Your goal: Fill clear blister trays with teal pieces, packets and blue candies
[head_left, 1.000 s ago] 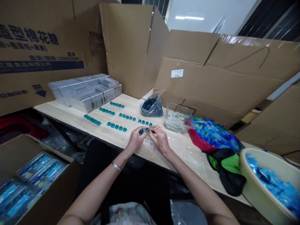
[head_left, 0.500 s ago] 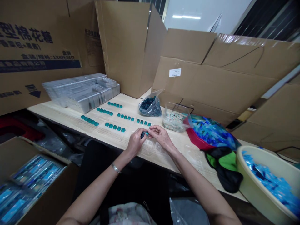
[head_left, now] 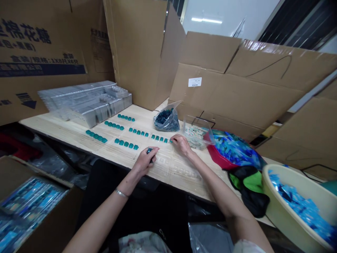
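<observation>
My left hand [head_left: 144, 161] is closed around some small dark teal pieces [head_left: 149, 151], near the table's front edge; how many is hidden. My right hand [head_left: 181, 144] pinches one small teal block [head_left: 171, 141] at the right end of a short row of teal blocks [head_left: 161, 139]. More rows of these blocks lie to the left, among them a near row [head_left: 126, 144] and a far-left row [head_left: 96, 136]. They seem to sit in thin clear plastic trays. Bare clear trays [head_left: 163, 161] lie flat between and below my hands.
Behind stands an opened plastic bag [head_left: 167, 120] of dark teal pieces. Right of it are a clear tub [head_left: 196, 131], a red basin [head_left: 219, 157] with blue packets, a black-green cloth item [head_left: 249, 188] and a cream basin [head_left: 273, 191]. Stacked clear trays [head_left: 89, 102] stand back left, before cardboard boxes [head_left: 139, 52].
My hands have moved apart. The right went from beside the left to the end of the row with a teal block; the left drew back leftward, still closed. The view shifted slightly.
</observation>
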{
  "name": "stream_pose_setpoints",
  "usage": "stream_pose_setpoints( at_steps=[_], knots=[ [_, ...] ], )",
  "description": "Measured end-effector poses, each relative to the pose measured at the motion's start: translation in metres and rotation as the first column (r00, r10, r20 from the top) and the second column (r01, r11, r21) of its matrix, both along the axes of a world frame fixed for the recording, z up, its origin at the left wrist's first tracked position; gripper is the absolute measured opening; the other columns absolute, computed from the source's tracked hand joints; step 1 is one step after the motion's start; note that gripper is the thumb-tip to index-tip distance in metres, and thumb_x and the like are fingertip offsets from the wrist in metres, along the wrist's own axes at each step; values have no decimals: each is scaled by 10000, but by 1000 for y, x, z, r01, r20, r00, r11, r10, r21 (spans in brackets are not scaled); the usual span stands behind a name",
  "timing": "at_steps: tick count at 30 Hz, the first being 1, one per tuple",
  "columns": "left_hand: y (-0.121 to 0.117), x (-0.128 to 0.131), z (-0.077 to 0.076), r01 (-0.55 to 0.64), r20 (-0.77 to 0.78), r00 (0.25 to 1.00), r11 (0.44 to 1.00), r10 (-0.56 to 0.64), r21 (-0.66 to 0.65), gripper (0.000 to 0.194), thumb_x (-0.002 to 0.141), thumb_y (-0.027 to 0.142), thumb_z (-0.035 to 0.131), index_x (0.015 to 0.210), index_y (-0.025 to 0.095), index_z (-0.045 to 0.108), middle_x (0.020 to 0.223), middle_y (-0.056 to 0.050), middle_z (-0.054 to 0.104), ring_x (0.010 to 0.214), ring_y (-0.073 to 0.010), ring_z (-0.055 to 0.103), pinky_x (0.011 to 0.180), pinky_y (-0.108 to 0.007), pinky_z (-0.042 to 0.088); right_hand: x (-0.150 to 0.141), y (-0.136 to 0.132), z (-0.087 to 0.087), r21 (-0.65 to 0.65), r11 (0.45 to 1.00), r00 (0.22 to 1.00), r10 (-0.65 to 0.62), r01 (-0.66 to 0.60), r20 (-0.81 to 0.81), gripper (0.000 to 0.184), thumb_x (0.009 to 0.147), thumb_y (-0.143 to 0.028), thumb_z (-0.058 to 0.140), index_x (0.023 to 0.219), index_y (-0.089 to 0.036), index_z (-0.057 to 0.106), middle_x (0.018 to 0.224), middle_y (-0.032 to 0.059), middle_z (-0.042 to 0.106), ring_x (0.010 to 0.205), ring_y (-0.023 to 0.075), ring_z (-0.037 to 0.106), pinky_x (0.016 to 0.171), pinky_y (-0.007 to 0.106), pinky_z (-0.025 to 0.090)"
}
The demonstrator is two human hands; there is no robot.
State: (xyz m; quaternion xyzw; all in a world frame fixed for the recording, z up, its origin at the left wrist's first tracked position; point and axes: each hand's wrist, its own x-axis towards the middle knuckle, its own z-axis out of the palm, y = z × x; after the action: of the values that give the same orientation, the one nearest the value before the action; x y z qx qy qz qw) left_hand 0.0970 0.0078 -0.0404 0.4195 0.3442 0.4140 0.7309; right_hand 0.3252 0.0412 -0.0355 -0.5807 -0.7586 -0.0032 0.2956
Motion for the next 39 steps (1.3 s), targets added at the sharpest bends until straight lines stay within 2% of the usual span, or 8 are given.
stream_pose_setpoints(
  at_steps=[3, 8, 14, 19, 23, 30, 35, 39],
  knots=[
    [1, -6, 4, 79, 146, 987, 991, -63, -106, 354, 664, 398, 686, 877, 129, 594, 658, 44, 409, 430, 1, 339, 308, -101, 112, -1, 10, -6, -65, 998, 995, 12, -5, 97, 199, 793, -101, 497, 792, -150, 690, 843, 86, 676, 804, 167, 609, 728, 245, 441],
    [5, -10, 7, 171, 292, 951, 963, -106, -209, 344, 724, 409, 636, 912, 125, 585, 688, 28, 431, 438, 3, 366, 290, -82, 155, -1, 15, -13, -123, 992, 993, 11, 4, 118, 177, 783, -106, 523, 758, -149, 694, 818, 87, 681, 782, 166, 612, 712, 240, 439],
    [9, -12, 8, 270, 458, 883, 910, -105, -313, 323, 799, 406, 544, 902, 101, 573, 657, 1, 473, 441, -29, 416, 270, -95, 193, -21, -6, 5, -64, 998, 998, 28, -25, 53, 161, 790, -180, 548, 899, -152, 663, 892, 99, 652, 814, 185, 584, 751, 292, 439],
    [9, -9, 4, 185, 451, 893, 918, -7, -350, 281, 823, 369, 513, 856, 97, 574, 611, -4, 499, 439, -50, 452, 296, -119, 219, -77, -52, 29, -18, 978, 955, 197, -206, -224, 157, 814, -290, 546, 890, -188, 638, 847, 55, 617, 749, 150, 564, 675, 266, 457],
    [8, -1, 0, 62, 362, 928, 918, 92, -393, 311, 814, 408, 507, 856, 110, 586, 560, 6, 512, 414, -69, 464, 313, -156, 238, -106, -75, 28, -28, 967, 955, 245, -253, -169, 185, 736, -286, 638, 896, -194, 627, 864, 53, 577, 827, 173, 540, 732, 293, 451],
    [4, 3, -4, -31, 305, 943, 946, 134, -322, 336, 781, 433, 545, 890, 117, 584, 552, 5, 511, 387, -66, 448, 326, -150, 199, -107, -76, 17, -121, 970, 918, 157, -213, -363, 121, 724, -223, 610, 840, -191, 630, 813, 28, 545, 623, 110, 519, 585, 243, 458],
    [8, 5, -2, 43, 417, 896, 903, 155, -427, 244, 846, 340, 463, 827, 113, 550, 540, -2, 486, 388, -59, 418, 322, -140, 187, -108, -74, 14, -17, 979, 878, 172, -201, -447, 108, 767, -207, 554, 825, -195, 643, 829, 40, 583, 716, 137, 562, 664, 265, 472],
    [11, 4, 2, 46, 444, 875, 879, 194, -474, 223, 863, 298, 438, 782, 111, 528, 567, -15, 492, 415, -55, 417, 338, -142, 241, -103, -70, 15, -136, 980, 727, 10, -142, -686, 139, 717, -305, 624, 771, -178, 641, 764, 36, 633, 683, 152, 604, 650, 277, 488]
  ],
)
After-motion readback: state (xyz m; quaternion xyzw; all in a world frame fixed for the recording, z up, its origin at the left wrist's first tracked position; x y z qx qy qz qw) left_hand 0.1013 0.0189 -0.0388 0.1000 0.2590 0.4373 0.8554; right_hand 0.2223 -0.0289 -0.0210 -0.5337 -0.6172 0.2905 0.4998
